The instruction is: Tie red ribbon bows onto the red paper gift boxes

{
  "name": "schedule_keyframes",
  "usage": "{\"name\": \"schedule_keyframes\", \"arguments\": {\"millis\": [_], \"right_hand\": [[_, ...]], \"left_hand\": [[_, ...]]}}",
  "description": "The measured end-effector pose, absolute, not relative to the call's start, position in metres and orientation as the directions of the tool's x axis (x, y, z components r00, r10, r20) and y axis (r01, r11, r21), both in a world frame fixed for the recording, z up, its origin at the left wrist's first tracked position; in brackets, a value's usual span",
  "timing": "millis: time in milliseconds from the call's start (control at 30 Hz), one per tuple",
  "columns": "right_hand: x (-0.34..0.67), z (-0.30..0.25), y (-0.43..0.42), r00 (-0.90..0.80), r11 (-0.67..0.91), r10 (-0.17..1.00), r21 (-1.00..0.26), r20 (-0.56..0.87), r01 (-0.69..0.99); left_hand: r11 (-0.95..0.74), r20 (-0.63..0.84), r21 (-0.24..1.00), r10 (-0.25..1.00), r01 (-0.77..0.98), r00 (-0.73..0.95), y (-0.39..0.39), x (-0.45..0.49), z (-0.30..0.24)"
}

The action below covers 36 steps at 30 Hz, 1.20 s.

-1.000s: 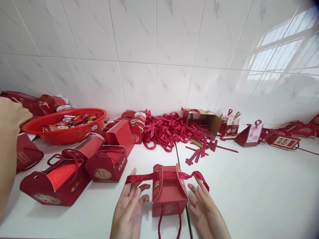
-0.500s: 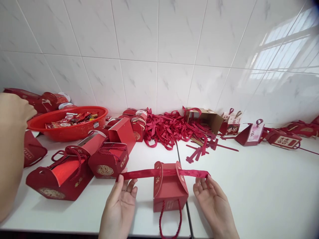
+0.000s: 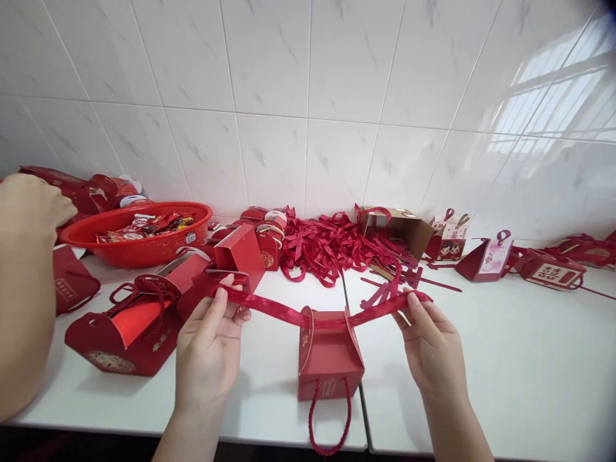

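Note:
A red gift box [image 3: 332,353] stands near the table's front edge, its twisted cord handle [image 3: 312,436] hanging down at the front. A dark red satin ribbon [image 3: 269,307] passes through the top of the box and comes out on both sides. My left hand [image 3: 212,343] pinches one end of it between thumb and fingers, raised left of the box. On the other side my right hand [image 3: 430,340] pinches the opposite end. Both ends are lifted above the box top, so the ribbon makes a shallow V.
Several red gift boxes [image 3: 120,343] stand left, beside a red plastic basket [image 3: 86,247] of wrapped sweets. Behind lies a heap of ribbons [image 3: 327,247] and an opened cardboard carton [image 3: 414,234]. More small boxes [image 3: 486,260] line the right. Another person's arm [image 3: 26,289] reaches in at far left.
Both my hands have moved up and outward, lifting the ribbon's ends from nearly level into a V. The box stays on the table. The other person's arm has shifted slightly.

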State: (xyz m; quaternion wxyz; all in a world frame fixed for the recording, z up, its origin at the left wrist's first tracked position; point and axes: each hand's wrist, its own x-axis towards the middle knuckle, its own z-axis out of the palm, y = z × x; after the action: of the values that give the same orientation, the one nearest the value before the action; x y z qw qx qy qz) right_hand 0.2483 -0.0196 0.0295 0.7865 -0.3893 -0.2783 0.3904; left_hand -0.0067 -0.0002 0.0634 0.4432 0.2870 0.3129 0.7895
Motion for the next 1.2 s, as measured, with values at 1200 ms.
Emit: {"name": "schedule_keyframes", "arguments": {"millis": [1200], "right_hand": [[0.226, 0.150, 0.006, 0.127, 0.630, 0.776, -0.747, 0.618, -0.212]], "left_hand": [[-0.381, 0.455, 0.859, 0.874, -0.342, 0.169, 0.021, 0.041, 0.153]]}}
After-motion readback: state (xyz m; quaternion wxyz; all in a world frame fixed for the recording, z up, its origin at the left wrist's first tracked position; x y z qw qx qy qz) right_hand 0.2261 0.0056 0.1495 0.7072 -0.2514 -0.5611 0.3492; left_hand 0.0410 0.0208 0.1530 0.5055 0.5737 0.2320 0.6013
